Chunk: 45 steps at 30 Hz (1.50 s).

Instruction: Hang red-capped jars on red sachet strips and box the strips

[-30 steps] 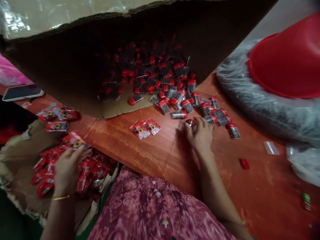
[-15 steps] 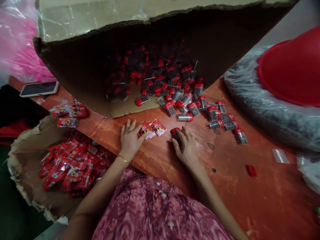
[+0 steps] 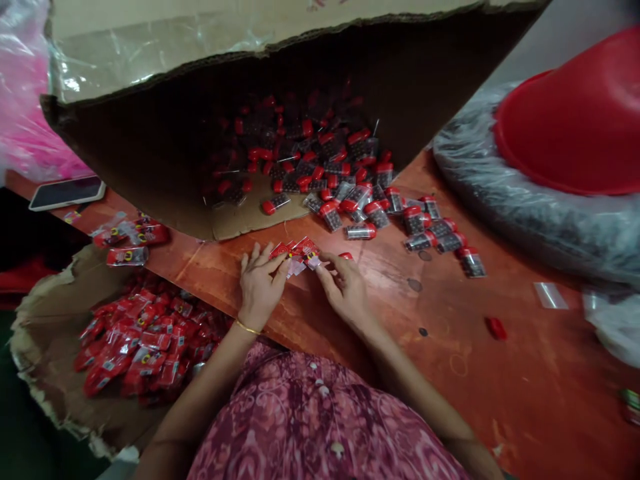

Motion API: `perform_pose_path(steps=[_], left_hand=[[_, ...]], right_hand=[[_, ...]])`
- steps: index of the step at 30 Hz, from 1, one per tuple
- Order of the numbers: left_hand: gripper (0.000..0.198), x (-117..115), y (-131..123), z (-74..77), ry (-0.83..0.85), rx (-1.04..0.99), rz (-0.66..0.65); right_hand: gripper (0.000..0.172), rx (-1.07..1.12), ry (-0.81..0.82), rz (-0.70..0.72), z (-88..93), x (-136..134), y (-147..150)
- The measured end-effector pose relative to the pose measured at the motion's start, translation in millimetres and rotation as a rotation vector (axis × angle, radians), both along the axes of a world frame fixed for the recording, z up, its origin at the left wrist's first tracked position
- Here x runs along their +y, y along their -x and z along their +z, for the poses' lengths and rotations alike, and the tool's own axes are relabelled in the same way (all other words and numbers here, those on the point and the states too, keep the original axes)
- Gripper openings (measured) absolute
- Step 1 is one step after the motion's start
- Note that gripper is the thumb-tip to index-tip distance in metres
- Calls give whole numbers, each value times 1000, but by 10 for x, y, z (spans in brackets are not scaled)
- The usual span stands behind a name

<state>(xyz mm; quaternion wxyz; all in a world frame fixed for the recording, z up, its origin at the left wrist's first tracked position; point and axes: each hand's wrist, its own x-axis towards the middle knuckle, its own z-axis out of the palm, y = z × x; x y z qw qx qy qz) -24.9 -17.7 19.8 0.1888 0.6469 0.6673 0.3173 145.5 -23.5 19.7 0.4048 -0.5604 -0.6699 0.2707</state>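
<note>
Several small red printed cards (image 3: 303, 247) with shiny, pale lower parts lie overlapped on the table in front of me. My left hand (image 3: 263, 283) has its thumb and forefinger closed at their left edge, the other fingers resting on the table. At the right edge, the thumb and forefinger of my right hand (image 3: 346, 288) pinch one card. Just behind my right fingers shows the red end of a small container (image 3: 345, 255), mostly hidden. Beyond the hands, clear containers with red caps and dark contents (image 3: 360, 231) spill across the table.
A cardboard box (image 3: 235, 223) on its side holds many red-capped containers. At lower left, another carton (image 3: 45, 360) holds red packed pieces. A phone (image 3: 67, 193) lies at left, near red packets (image 3: 127, 256). A red tub (image 3: 575, 120) rests on a plastic-wrapped bundle (image 3: 480, 200).
My right hand has moved left, off the red-capped container and onto the right edge of the cards. My left fingers have closed in on the cards. The view has shifted slightly.
</note>
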Motion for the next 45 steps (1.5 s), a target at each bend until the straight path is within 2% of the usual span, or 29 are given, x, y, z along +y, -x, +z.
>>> perform_pose_path(steps=[3, 5, 7, 9, 11, 13, 17, 21, 23, 26, 29, 31, 32, 34, 36, 38, 42, 45], left_hand=[[27, -55, -90, 134, -24, -68, -50], [29, -91, -127, 186, -36, -144, -41], [39, -120, -140, 206, 12, -285, 30], [42, -141, -148, 202, 178, -509, 68], [39, -157, -175, 195, 397, -767, 36], [41, -169, -227, 203, 527, -990, 27], [39, -191, -331, 262, 558, -1223, 125], [37, -201, -353, 292, 551, -1270, 165], [38, -188, -350, 294, 527, -1263, 193], [39, -133, -333, 313, 516, -1266, 234], [39, -58, -296, 345, 507, -1290, 264], [38, -18, -272, 355, 511, -1307, 271], [38, -3, -265, 354, 523, -1321, 273], [38, 13, -265, 344, 560, -1359, 275], [38, 15, -281, 334, 590, -1391, 282], [37, 6, -305, 332, 607, -1394, 278], [37, -27, -355, 354, 601, -1374, 222], [38, -43, -388, 361, 585, -1378, 202]], right_hand=[[31, 332, 187, 40, -6, 84, 196], [27, 490, 221, 73, -21, 123, 260], [29, 543, 212, 67, -20, 132, 263], [31, 523, 183, 32, -6, 112, 227], [32, 461, 132, 21, 10, 69, 186], [36, 392, 75, 11, 10, 18, 167], [39, 308, 16, -20, -46, -63, 195], [31, 303, 40, -12, -98, -94, 240], [33, 292, 57, 10, -83, -97, 221], [36, 148, 16, 21, -18, -90, 67], [36, -204, -61, -73, -9, -79, -225], [50, -454, -64, -136, -79, -82, -428], [50, -540, -55, -141, -130, -88, -513], [39, -601, -46, -120, -230, -109, -632], [29, -511, -48, -98, -280, -143, -679], [24, -303, -20, -86, -253, -190, -666], [21, 184, 186, -53, -57, -326, -556], [23, 387, 288, -9, 58, -435, -485]])
